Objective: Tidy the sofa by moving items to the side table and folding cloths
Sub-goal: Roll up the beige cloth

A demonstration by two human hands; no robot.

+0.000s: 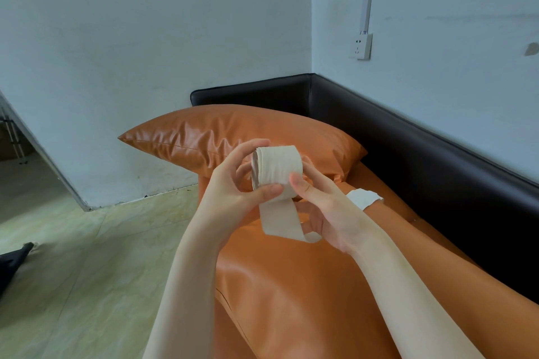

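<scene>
Roll (277, 167) held in the air over the sofa (291, 285), near the pillow (221, 137). Left hand (233, 183) curls round its end, thumb on the paper. Right hand (320, 213) pinches the loose tail (280, 221), thumb on top. Best move, I judge: wind the tail on snug, keep it flat, before carrying. Forearms raised, converging.

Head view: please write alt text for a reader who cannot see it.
Two bare hands hold a beige paper roll above an orange sofa seat: the left hand grips the roll, and the right hand holds its loose hanging tail. An orange cushion lies behind, against the sofa's black armrest.
</scene>
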